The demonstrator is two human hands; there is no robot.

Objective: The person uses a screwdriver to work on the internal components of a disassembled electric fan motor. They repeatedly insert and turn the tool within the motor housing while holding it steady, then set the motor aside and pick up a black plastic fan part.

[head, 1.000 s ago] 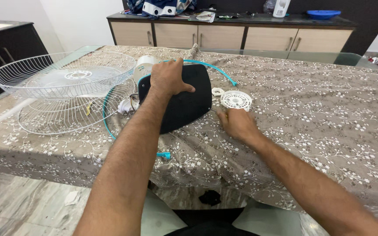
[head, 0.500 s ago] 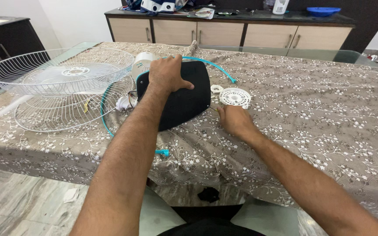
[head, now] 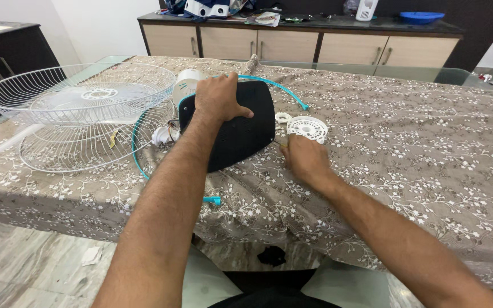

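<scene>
My left hand (head: 218, 98) grips the top edge of a black fan base (head: 241, 134) that lies tilted on the table. My right hand (head: 303, 159) rests on the tablecloth by the base's right edge, fingers closed around something small that I cannot make out. Just beyond it lie a round white slotted cap (head: 307, 127) and a small white ring (head: 282, 117). A white fan motor body (head: 186, 85) sits behind the base. A turquoise rim ring (head: 138, 159) curves around these parts.
Two white wire fan guards (head: 81, 114) lie stacked at the left on the floral tablecloth (head: 417, 148). A wooden sideboard (head: 292, 43) with clutter stands behind the table. A dark cabinet (head: 7, 57) is at far left. Tiled floor lies below the table edge.
The view has shifted slightly. My left hand stays on the black base and my right hand stays beside it near the white cap; nothing else has visibly moved.
</scene>
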